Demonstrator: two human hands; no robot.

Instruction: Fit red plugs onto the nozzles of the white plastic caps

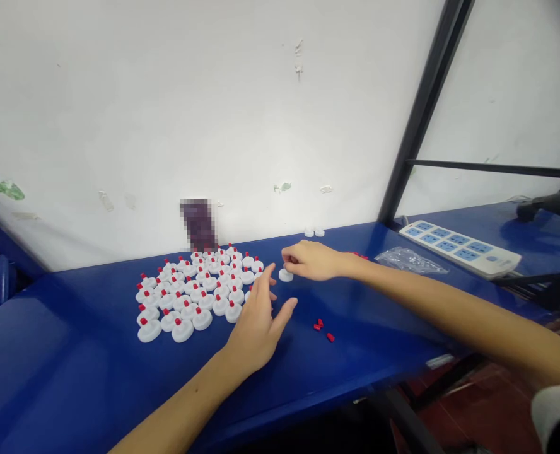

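Note:
My right hand (pixel 308 260) is closed in a pinch at the top of a white round cap (pixel 285 275). The fingers hide the top of this cap. To its left, my left hand (pixel 258 325) hangs open over the blue table, fingers apart and nothing in them. Beside the left hand stands a large group of white caps (pixel 202 319), each with a small red tip on its nozzle. Several loose red tips (pixel 330 337) lie on the table to the right of my left hand. More red tips (pixel 361 256) show partly behind my right forearm.
Two clear-looking caps (pixel 314 232) sit at the table's back edge by the wall. A clear plastic bag (pixel 410 260) and a white power strip (pixel 460 248) lie on the right. A black metal post (pixel 422 120) rises behind the blue table (pixel 86 378). A blurred dark object (pixel 198 224) leans against the wall.

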